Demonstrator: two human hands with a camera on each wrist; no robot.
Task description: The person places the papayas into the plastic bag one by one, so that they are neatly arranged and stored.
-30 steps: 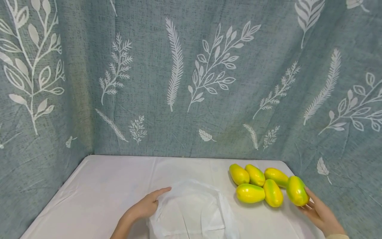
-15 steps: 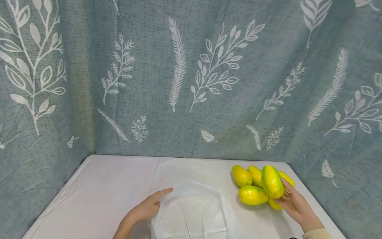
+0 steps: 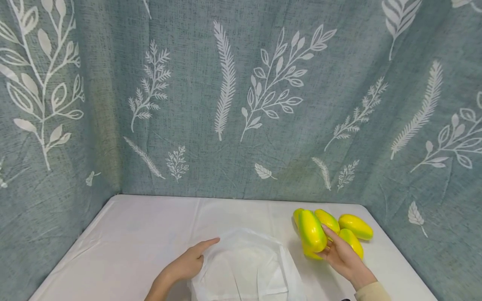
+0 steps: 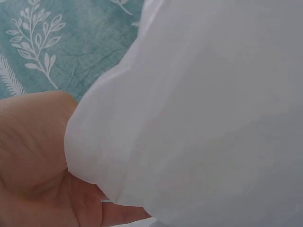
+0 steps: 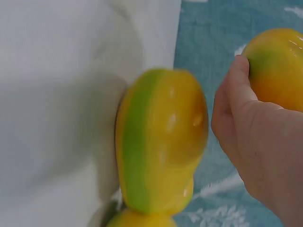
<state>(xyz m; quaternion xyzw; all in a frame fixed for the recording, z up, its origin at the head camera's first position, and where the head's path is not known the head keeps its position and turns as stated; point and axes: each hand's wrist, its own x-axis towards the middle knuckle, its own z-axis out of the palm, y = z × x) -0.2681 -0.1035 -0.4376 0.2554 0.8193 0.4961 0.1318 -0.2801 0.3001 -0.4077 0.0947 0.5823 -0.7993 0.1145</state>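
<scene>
My right hand (image 3: 344, 259) holds a yellow-green papaya (image 3: 311, 232) raised in front of the others at the table's right side. Its thumb and fingers lie round the fruit's right side; the right wrist view also shows the held papaya (image 5: 277, 71) at the upper right. At the front middle, a thin white plastic bag (image 3: 288, 267) stands with its mouth spread wide. The left hand (image 3: 187, 261) grips the bag's left rim, one finger pointing along it. In the left wrist view the plastic (image 4: 189, 109) covers most of that hand's fingers.
Several more papayas lie at the table's back right, among them one at the far right (image 3: 355, 226) and one beside the right hand (image 3: 351, 242). A leaf-patterned teal curtain (image 3: 203, 167) surrounds the white table (image 3: 143, 234) at its back and sides.
The right hand has carried its papaya leftward, from the pile's right edge across to its left side. The left hand stays on the bag; the head view has shifted slightly.
</scene>
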